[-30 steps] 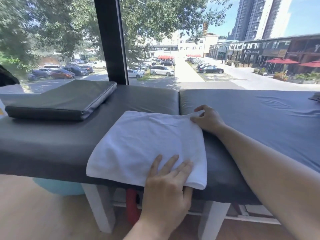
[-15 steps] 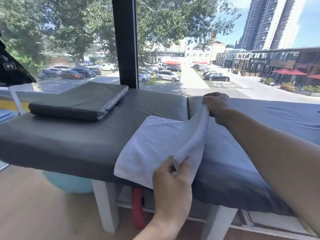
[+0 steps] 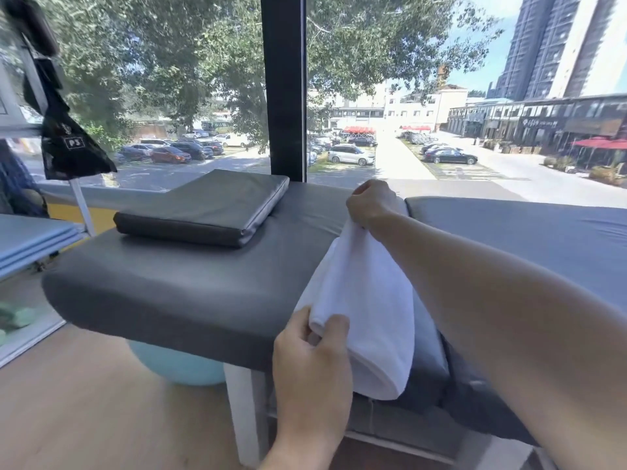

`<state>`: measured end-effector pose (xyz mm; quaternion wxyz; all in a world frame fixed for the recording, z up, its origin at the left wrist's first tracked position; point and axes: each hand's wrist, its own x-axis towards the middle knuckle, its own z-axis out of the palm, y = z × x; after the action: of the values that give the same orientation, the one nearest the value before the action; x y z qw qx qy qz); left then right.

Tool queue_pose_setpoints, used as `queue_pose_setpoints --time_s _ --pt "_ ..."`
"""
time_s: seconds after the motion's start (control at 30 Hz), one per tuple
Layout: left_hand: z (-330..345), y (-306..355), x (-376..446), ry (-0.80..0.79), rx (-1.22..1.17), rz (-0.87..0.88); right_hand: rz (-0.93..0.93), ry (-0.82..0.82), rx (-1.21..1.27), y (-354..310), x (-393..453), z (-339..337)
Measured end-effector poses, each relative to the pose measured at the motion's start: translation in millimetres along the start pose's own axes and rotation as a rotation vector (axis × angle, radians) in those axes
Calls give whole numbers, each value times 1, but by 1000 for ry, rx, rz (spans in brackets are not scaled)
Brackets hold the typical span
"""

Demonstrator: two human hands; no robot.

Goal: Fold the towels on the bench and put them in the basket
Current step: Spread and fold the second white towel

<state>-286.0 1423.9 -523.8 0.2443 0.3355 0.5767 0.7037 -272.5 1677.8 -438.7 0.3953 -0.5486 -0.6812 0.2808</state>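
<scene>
A white towel [image 3: 366, 310], folded over, hangs lifted off the dark grey padded bench [image 3: 176, 286]. My right hand [image 3: 371, 201] grips its far upper end above the bench's back part. My left hand [image 3: 312, 361] pinches the near lower corner at the bench's front edge. The towel sags between both hands, its bottom fold hanging over the front edge. No basket is in view.
A flat dark grey cushion [image 3: 210, 208] lies on the bench's far left. A light blue ball [image 3: 179, 364] sits under the bench beside a white leg [image 3: 244, 408]. A black window post [image 3: 285, 86] rises behind. A black bag [image 3: 68, 144] hangs at left.
The towel lay flat on the bench under both hands; both hands have since gripped its right corners and lifted it up, folded over. The view has swung left.
</scene>
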Motion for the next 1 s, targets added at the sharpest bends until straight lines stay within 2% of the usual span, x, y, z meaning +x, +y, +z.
queue_pose_setpoints --time_s 0.13,0.23,0.4,0.63,0.77,0.87,0.93,1.0 --pt "-6 -4 11 52 -190 -172 -20 -12 -136 3 -4 25" --pt "-10 -5 14 22 -291 -286 -10 -37 -242 12 -5 39" --pt "-16 -5 15 31 -244 -359 -66 -8 -367 17 -6 56" --pt "-21 5 11 -19 -143 -398 -144 -56 -443 19 -10 58" --pt "-18 -1 3 36 -97 -330 -150 -188 -449 21 -6 55" --pt "-20 -8 3 193 -156 -253 -198 -222 -384 20 -4 50" --pt "-25 -9 7 352 -43 -25 -259 -202 -343 21 -6 42" --pt "-30 -7 13 350 183 293 -337 -157 -376 25 -10 33"
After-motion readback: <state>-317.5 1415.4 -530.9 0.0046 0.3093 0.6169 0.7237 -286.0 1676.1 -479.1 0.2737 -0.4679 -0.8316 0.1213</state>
